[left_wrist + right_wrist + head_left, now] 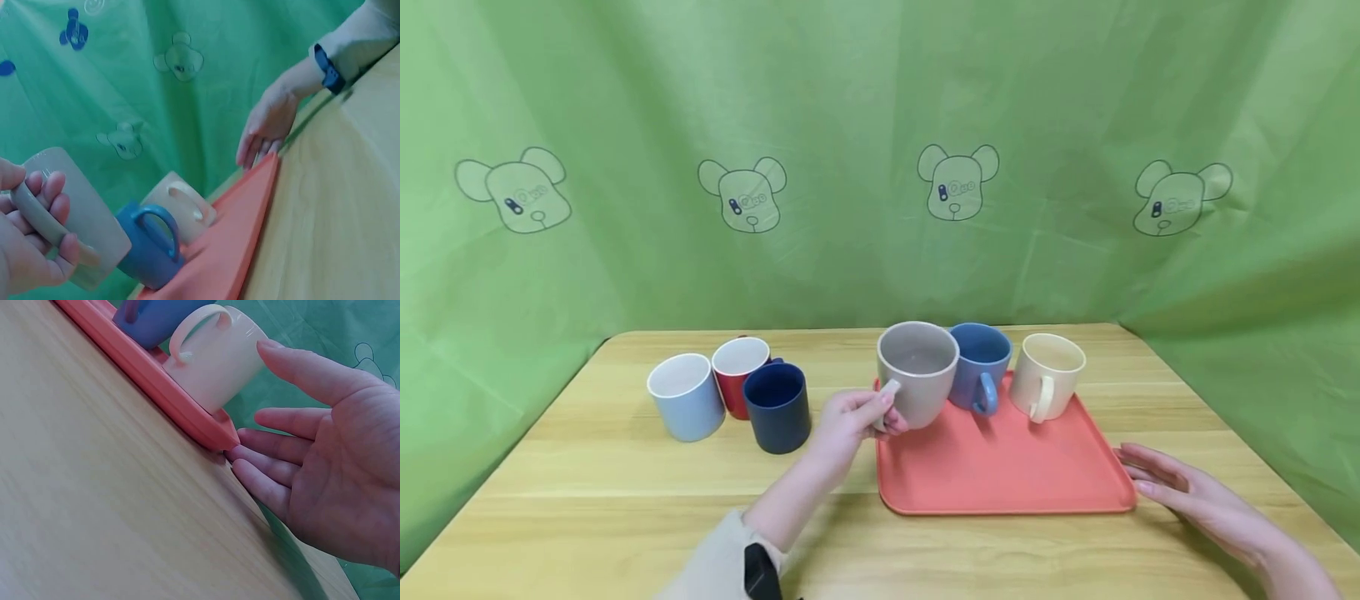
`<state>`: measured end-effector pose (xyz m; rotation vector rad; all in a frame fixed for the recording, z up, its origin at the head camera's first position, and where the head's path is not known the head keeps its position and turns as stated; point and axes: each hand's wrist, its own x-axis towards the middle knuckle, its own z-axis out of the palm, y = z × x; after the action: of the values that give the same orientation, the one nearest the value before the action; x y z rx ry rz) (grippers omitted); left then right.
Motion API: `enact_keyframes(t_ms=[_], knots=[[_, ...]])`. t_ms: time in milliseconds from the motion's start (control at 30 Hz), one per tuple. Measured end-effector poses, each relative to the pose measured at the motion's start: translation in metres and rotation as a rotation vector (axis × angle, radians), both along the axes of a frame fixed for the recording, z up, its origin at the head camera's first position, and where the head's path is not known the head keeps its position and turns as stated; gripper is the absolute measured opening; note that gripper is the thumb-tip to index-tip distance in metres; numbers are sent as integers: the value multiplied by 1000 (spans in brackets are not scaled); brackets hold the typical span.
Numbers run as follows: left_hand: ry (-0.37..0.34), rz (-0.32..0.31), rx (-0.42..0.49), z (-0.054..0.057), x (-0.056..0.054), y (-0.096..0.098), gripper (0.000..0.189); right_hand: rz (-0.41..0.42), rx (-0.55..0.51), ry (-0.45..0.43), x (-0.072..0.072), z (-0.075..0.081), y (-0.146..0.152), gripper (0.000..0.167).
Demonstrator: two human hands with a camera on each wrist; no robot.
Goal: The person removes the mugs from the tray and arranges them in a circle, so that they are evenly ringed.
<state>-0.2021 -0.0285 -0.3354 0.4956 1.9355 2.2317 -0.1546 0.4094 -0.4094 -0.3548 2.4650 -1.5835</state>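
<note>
My left hand grips a grey mug by its handle, holding it over the left side of a coral-red tray. In the left wrist view the fingers of the left hand curl round that handle. A blue mug and a cream mug stand upright on the tray's back part, handles toward me. At the tray's right edge is my right hand, its fingers loosely extended. In the right wrist view, the fingertips of the right hand meet the tray's corner.
On the left of the wooden table stand a light-blue mug, a red mug with a white inside, and a dark navy mug, close together. A green curtain with bear-head drawings hangs behind and at the sides.
</note>
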Motion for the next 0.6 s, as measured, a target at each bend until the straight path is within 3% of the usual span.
enact_keyframes(t_ms=[267, 400, 500, 600], knots=[[21, 16, -15, 10, 30, -36, 31, -5, 30, 13, 0, -1, 1, 53], [30, 33, 52, 13, 45, -60, 23, -12, 43, 8, 0, 0, 1, 53], [77, 36, 93, 12, 54, -81, 30, -13, 43, 2, 0, 0, 2, 53], [140, 78, 98, 8, 61, -104, 34, -8, 45, 0, 0, 0, 2, 53]])
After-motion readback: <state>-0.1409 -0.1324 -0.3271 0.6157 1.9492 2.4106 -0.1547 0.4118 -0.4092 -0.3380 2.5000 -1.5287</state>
